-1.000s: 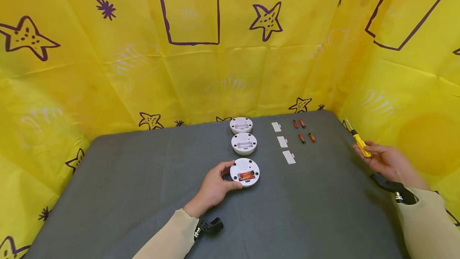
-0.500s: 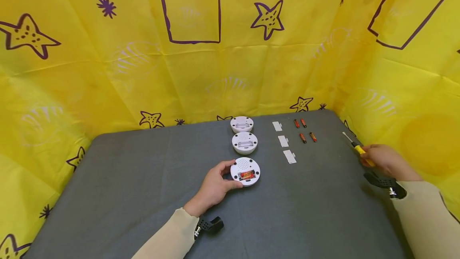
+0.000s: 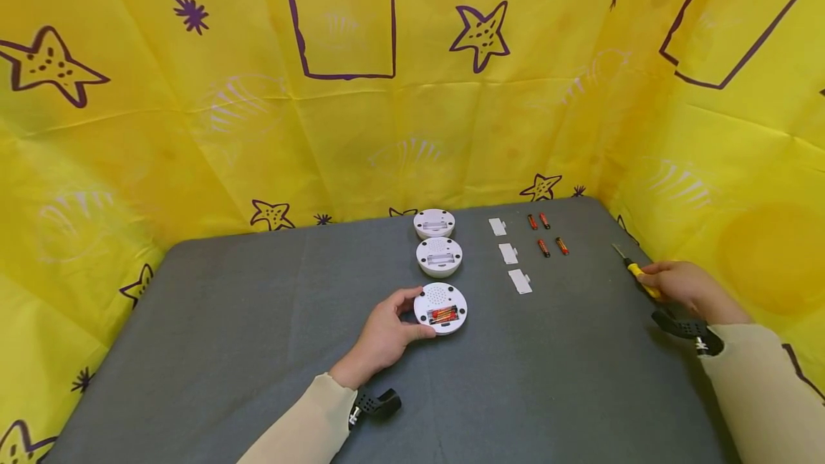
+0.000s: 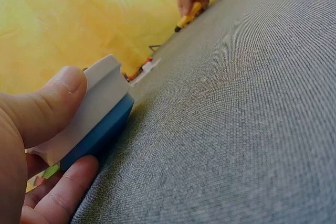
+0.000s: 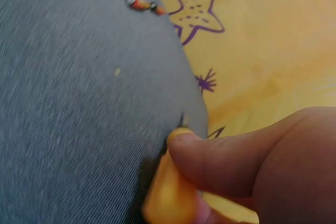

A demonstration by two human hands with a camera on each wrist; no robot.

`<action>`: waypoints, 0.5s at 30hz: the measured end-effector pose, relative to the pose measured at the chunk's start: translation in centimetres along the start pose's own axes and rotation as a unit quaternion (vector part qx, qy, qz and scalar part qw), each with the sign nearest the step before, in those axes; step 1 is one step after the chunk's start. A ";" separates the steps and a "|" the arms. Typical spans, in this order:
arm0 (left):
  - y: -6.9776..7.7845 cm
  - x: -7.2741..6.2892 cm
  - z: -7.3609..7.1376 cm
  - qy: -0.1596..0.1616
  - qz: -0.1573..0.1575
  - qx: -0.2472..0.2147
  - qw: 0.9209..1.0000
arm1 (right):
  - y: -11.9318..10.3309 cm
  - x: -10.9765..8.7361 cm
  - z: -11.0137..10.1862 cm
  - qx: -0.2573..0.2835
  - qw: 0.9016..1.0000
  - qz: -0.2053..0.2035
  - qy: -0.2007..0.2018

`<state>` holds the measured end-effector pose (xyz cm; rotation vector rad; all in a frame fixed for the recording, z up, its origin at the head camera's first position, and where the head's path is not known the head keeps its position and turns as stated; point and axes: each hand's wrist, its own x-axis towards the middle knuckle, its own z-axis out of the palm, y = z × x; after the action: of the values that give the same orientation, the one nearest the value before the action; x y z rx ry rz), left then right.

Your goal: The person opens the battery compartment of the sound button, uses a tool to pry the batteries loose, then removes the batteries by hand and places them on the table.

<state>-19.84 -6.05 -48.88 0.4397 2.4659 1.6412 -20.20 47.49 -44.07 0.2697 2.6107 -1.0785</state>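
My left hand (image 3: 384, 335) grips the rim of a round white device (image 3: 437, 295), thumb at the near side and fingers at the far side. Two red batteries (image 3: 443, 315) lie in its uncovered compartment. A blue lower part (image 4: 102, 129) shows under the white one in the left wrist view. At the table's right edge, my right hand (image 3: 690, 291) pinches the yellow handle of a screwdriver (image 3: 634, 271), its shaft pointing away and to the left, low at the tabletop. The thumb (image 5: 210, 156) presses on that handle in the right wrist view.
Two more white devices (image 3: 440, 258) with bare battery compartments stand behind the held one. Three white battery covers (image 3: 508, 253) form a column to their right. Several red batteries (image 3: 543, 248) lie farther right. Yellow patterned cloth (image 3: 322, 142) walls the grey table (image 3: 271, 335).
My right hand has turned over and brought the screwdriver leftward and down to the tabletop by the right edge. The left hand and its device have stayed in place.
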 end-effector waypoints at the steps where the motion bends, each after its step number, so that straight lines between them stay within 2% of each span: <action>1: 0.0 0.0 0.0 -0.001 -0.003 -0.001 1.000 | 0.2 0.0 0.1 -0.005 1.000 -0.001 0.005; 9: 0.1 -0.2 -0.2 -0.004 -0.008 -0.006 1.000 | 0.8 0.1 0.6 -0.015 0.999 -0.009 0.041; 15: 0.0 -0.1 -0.2 -0.001 -0.001 -0.006 1.000 | 0.5 -0.1 0.8 -0.013 0.999 -0.008 0.052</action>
<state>-19.79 -6.23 -48.82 0.4376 2.4531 1.6516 -19.78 47.26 -44.86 0.3085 2.7209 -1.0614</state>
